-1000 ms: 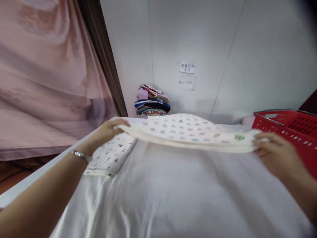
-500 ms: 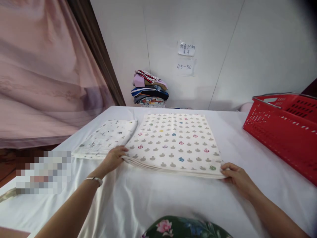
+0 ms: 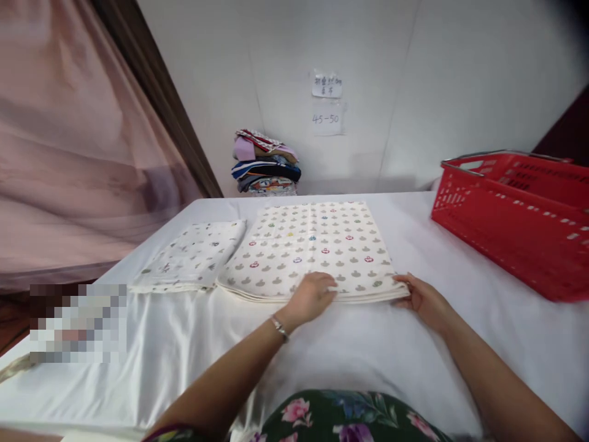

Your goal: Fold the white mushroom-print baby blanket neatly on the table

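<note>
A folded cream cloth (image 3: 317,258) printed with grey and coloured duck-like shapes lies flat on the white-covered table, its layered edge facing me. My right hand (image 3: 426,304) pinches the near right corner of this cloth between thumb and fingers. Over the middle of the near edge is my left hand (image 3: 313,299), with a bracelet at its wrist; its fingers are loosely bent and apart from the thumb, gripping nothing that I can see. To the left lies a second folded white cloth (image 3: 193,252) with small dark prints, close beside the first one.
A red plastic basket (image 3: 506,227) with metal handles stands on the right of the table (image 3: 184,356). Behind the table's far edge rises a stack of folded fabrics (image 3: 265,162) against the wall. A pink curtain (image 3: 83,153) hangs at the left.
My left hand has left the near left corner of the cream cloth and moved right to the middle of its near edge. The right hand stays at its corner. The view has shifted slightly.
</note>
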A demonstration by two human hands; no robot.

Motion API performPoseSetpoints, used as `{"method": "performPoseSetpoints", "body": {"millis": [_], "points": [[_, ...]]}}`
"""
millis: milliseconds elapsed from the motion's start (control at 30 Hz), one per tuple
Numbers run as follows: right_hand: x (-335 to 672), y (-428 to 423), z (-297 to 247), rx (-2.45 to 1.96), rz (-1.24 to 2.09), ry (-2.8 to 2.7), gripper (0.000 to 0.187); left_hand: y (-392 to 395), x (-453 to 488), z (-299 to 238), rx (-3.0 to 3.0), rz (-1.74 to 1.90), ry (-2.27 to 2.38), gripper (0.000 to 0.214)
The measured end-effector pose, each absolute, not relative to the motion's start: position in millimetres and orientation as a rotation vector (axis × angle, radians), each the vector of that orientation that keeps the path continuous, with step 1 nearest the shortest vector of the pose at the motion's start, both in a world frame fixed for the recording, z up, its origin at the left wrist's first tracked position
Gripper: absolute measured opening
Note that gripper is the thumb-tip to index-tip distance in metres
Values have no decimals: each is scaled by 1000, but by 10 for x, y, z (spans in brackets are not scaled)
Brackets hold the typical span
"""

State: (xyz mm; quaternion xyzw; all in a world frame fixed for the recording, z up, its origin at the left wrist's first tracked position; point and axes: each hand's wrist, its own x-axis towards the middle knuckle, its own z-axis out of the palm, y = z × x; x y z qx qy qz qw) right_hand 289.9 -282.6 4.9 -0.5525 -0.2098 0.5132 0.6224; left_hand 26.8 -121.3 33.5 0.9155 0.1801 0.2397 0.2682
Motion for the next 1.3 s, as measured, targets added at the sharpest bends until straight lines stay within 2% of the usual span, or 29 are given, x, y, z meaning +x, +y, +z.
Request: {"method": "performPoseSetpoints", "body": {"millis": [133,300,467,600,733,1300], "points": [[2879,-2863,73,-1220,1200,-509,36,-1623,1130,292,2312,601,405,18],[2885,-2888,62,-1254,1183,-624,51,-1782,1604,261,2305,517,472,15],[2908,-2883,102,-1314,1219,-633,59,-1820,1657,201,2324,510,497,6],[2907,-2915,182,-1446,1232,-580,57,-1851,1655,143,2320,546,481,14],[2906,-2960,230,-1550,1223,-620,62,-1865,1658,101,2305,588,502,12],[2917,-2979,181,-1466,1163,-743,64,-1957,1597,125,2845,543,281,10]]}}
